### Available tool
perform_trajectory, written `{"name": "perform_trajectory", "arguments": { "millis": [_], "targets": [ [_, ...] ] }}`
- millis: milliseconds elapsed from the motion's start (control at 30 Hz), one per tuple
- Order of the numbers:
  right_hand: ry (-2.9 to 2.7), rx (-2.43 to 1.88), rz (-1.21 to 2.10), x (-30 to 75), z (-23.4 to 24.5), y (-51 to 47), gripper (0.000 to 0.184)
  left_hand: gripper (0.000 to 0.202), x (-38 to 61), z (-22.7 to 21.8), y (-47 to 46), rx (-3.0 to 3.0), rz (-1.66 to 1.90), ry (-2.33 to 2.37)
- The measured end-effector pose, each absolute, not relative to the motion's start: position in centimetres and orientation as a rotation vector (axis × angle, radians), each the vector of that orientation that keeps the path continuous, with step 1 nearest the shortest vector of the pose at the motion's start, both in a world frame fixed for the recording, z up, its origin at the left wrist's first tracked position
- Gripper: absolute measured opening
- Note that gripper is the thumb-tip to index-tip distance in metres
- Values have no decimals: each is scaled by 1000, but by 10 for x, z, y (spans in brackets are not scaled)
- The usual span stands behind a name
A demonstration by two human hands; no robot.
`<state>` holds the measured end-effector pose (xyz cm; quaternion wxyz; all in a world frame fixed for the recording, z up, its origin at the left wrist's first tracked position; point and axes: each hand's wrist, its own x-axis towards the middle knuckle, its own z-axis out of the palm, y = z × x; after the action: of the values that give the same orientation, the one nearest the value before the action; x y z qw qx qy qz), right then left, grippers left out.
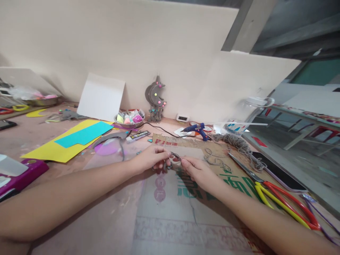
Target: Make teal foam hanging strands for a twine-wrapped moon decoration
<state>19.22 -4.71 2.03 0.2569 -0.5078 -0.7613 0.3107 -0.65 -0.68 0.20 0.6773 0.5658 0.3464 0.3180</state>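
Note:
My left hand (155, 157) and my right hand (195, 170) meet above the cardboard sheet (170, 212), fingers closed. Between their fingertips runs a short bundle of thin grey cord (175, 156), pinched at either end. A loose strand trails below my right hand toward the sheet. Small dark bits hang under my left fingers, too blurred to name. Beyond the hands, a grey moon-shaped ornament (155, 95) with coloured beads leans on the wall. A blue glue gun (196, 130) lies behind my right hand.
At right lie a heap of grey cord (236, 145), scissors (281, 198) with red and yellow handles, and a phone (278, 171). Yellow card (53, 152), blue card (85, 134) and a bowl of coloured clay packs (130, 118) are left. A purple device (26, 173) sits near the left edge.

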Motion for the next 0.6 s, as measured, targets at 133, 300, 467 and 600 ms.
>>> {"name": "perform_trajectory", "arguments": {
  "millis": [133,300,467,600],
  "targets": [
    [-2012,-1374,955,192,18,-45,34,34,-6,0,-6,1275,722,778],
    [-1938,-1327,1076,192,15,-43,36,36,-7,-1,-5,1283,704,760],
    [-1850,-1321,1209,191,16,-44,40,35,-8,-2,-4,1298,694,758],
    [-1806,-1301,1312,190,17,-44,47,37,-8,-4,-3,1327,667,769]
  ]
}}
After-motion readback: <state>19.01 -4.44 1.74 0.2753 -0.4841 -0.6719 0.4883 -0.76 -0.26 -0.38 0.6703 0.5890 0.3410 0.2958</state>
